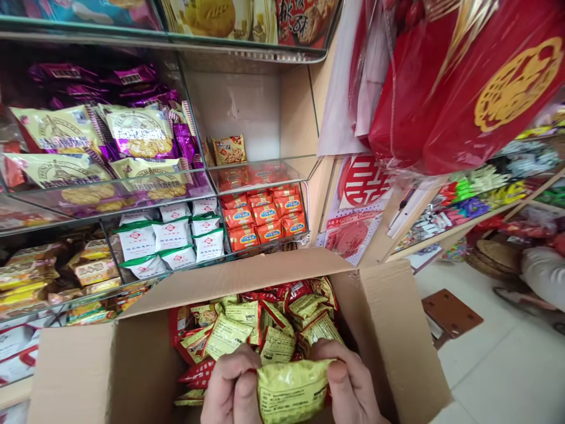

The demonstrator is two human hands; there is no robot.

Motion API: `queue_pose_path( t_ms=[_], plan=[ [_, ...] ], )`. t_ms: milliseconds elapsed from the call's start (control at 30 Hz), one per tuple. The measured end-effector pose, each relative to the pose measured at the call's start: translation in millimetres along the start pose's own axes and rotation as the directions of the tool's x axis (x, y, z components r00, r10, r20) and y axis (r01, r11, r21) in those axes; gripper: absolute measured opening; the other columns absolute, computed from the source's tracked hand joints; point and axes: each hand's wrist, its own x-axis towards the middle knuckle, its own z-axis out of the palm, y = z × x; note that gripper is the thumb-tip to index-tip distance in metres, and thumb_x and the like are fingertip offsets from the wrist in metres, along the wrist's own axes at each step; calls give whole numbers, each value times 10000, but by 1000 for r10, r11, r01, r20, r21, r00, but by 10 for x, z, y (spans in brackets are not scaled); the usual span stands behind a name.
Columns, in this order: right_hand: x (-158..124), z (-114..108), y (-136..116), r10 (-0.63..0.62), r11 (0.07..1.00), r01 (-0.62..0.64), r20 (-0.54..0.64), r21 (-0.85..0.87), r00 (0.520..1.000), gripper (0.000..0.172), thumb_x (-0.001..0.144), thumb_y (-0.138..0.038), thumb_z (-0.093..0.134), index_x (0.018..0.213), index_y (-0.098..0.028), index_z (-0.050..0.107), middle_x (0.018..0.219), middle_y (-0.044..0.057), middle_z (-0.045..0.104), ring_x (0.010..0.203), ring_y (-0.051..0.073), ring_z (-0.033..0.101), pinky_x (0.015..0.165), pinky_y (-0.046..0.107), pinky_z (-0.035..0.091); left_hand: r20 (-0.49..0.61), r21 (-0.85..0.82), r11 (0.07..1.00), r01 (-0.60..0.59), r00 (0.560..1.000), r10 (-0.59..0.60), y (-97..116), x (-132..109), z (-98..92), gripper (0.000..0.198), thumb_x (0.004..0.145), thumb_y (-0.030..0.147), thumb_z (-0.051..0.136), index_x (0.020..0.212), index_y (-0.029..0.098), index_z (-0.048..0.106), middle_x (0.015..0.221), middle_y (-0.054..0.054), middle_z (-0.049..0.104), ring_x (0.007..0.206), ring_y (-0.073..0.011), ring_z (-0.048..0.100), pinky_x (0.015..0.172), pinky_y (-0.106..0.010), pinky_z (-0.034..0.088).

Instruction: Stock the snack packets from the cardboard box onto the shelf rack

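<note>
Packets [229,335] lie in a carton [70,371], left fingers [241,362] and right fingers [339,380] gripping one pouch [291,388].

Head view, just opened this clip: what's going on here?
A person's left grip and right grip hold a yellow packet between them, one at each end, with its printed text facing the camera. It is held above an open cardboard box, where many yellow-and-red packets lie jumbled. Beyond the box is a shelf unit of packaged snacks, including orange-red packs in a lower compartment.
</note>
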Motion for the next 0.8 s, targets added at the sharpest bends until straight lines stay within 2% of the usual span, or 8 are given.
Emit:
queue_pose_path(
  t_ms=[100, 233, 300, 333, 400, 500, 633, 800],
  plan=[
    [106, -29, -85, 330, 845, -393, 224, 363, 917, 588, 765, -701, 346, 824, -180, 611, 900, 90, 598, 806, 191, 567, 652, 295, 453, 363, 108, 901, -419, 861, 356, 93, 242, -117, 90, 871, 258, 435, 837, 202, 498, 543, 29, 464, 458, -98, 423, 397, -220, 365],
    [217, -126, -102, 545, 354, -805, 595, 475, 591, 445, 794, -531, 460, 1078, -192, 513, 774, 62, 622, 629, 169, 619, 515, 272, 481, 713, 166, 569, -805, 497, 494, 213, 512, -202, 244, 866, 229, 443, 635, 166, 488, 422, 9, 478, 391, -93, 405, 344, -217, 320],
    [251, -174, -118, 551, 357, -799, 581, 484, 599, 349, 734, -325, 561, 1042, -164, 526, 701, 26, 605, 551, 132, 600, 495, 237, 472, 706, 127, 514, -848, 441, 554, 194, 523, -223, 266, 869, 241, 440, 632, 152, 520, 446, 7, 489, 432, -101, 450, 383, -230, 386],
    [264, -188, -138, 554, 403, -771, 539, 493, 634, 318, 692, -242, 586, 996, -161, 540, 697, 11, 597, 536, 113, 583, 495, 225, 467, 663, 144, 528, -837, 478, 576, 165, 493, -228, 256, 868, 262, 444, 659, 154, 545, 505, -1, 510, 501, -113, 497, 448, -251, 444],
    [284, -191, -198, 538, 522, -702, 452, 484, 712, 273, 644, -153, 609, 908, -177, 544, 720, -12, 587, 543, 84, 549, 515, 210, 454, 487, 265, 674, -690, 699, 523, 91, 389, -220, 260, 868, 361, 424, 737, 197, 576, 737, -42, 574, 756, -164, 574, 657, -324, 516],
    [296, -154, -288, 459, 709, -575, 352, 407, 815, 233, 672, -147, 620, 873, -212, 523, 731, -36, 573, 626, 77, 538, 583, 197, 426, 104, 266, 957, -119, 990, 94, 19, 231, -165, 278, 842, 491, 391, 968, 296, 546, 1149, -61, 536, 1110, -237, 502, 846, -394, 494],
    [272, -134, -328, 367, 895, -420, 285, 152, 886, 267, 742, -196, 582, 996, -248, 518, 820, -5, 590, 729, 121, 571, 628, 235, 450, 151, 162, 917, 364, 909, -388, 63, 200, -105, 380, 740, 381, 618, 1096, 303, 509, 1099, -60, 641, 950, -235, 633, 699, -315, 575],
    [523, -199, -572, 104, 973, -42, 265, -229, 959, 243, 758, -209, 587, 990, -282, 584, 916, 32, 629, 785, 174, 605, 641, 281, 500, 179, 238, 957, 167, 961, -213, 185, 499, -212, 435, 766, 370, 594, 1178, 309, 469, 1078, -48, 666, 908, -218, 656, 727, -312, 575]
  ],
)
